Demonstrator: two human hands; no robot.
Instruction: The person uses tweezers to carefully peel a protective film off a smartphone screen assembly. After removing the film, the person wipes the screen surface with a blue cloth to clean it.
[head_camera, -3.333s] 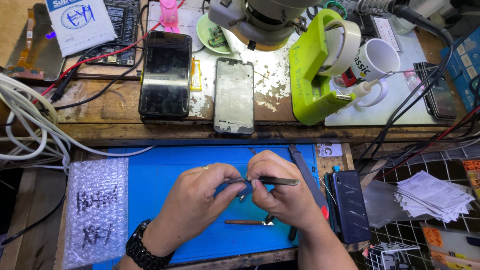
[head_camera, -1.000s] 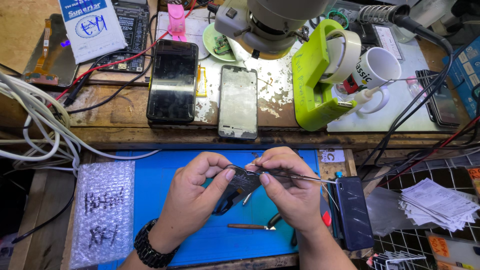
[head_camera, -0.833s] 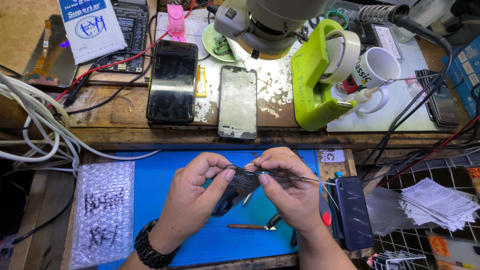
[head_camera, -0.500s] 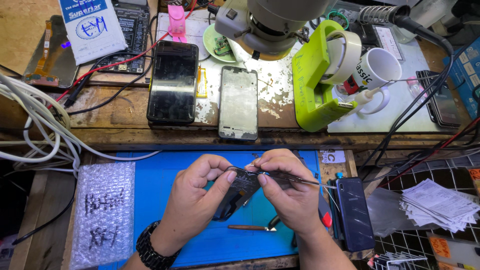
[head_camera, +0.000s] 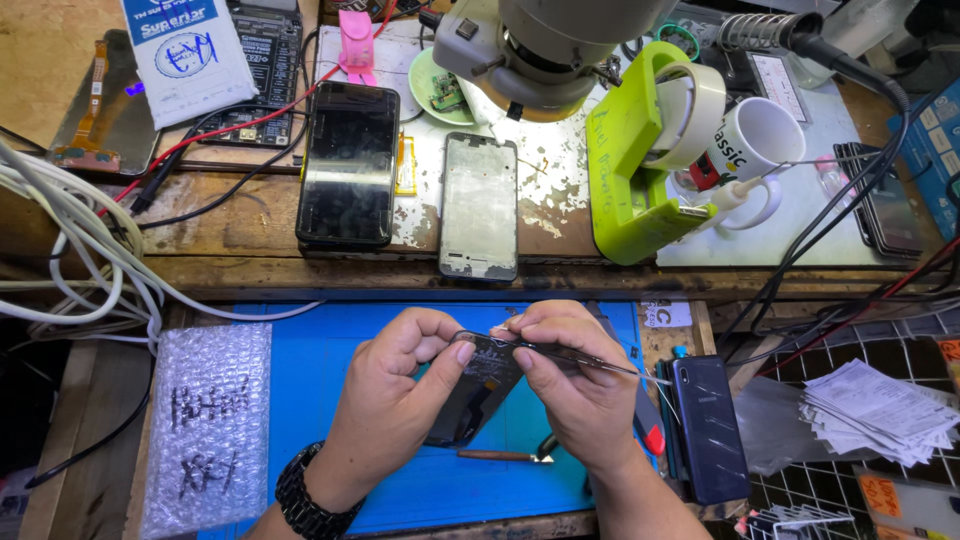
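cables: white bundle (head_camera: 70, 250) crowds the far left edge of the bench, running off frame.
bubble wrap: sheet (head_camera: 205, 420) lies flat at the left of the blue mat (head_camera: 330, 350), edges touching or overlapping; handwriting on it.
left hand: left hand (head_camera: 395, 400) over mat centre, fingers closed on the dark phone part (head_camera: 475, 390), thumb on its upper edge. Black watch (head_camera: 305, 500) on the wrist.
phone part: held just above the mat, tilted, top end up-right, lower end near the mat. Between both hands.
right hand: right hand (head_camera: 570, 385) just right of the part, fingers pinching slim tweezers (head_camera: 580, 355); the tips meet the part's top edge, the tail points right past the mat's edge.
loose tool: thin brown-handled tool (head_camera: 500, 455) on the mat under the hands, near the front edge.
open room: bare mat left of the left hand and along the front; right strip is tight.
dark phone: dark phone (head_camera: 710, 425) lies just off the mat's right edge, near the right wrist.
paper stack: paper stack (head_camera: 880, 410) on wire grid at far right.
upper shelf: black phone (head_camera: 350, 165) and bare phone frame (head_camera: 480, 205) side by side, apart, near the shelf's front edge; green tape holder (head_camera: 630, 170) and white mug (head_camera: 755, 140) to the right.
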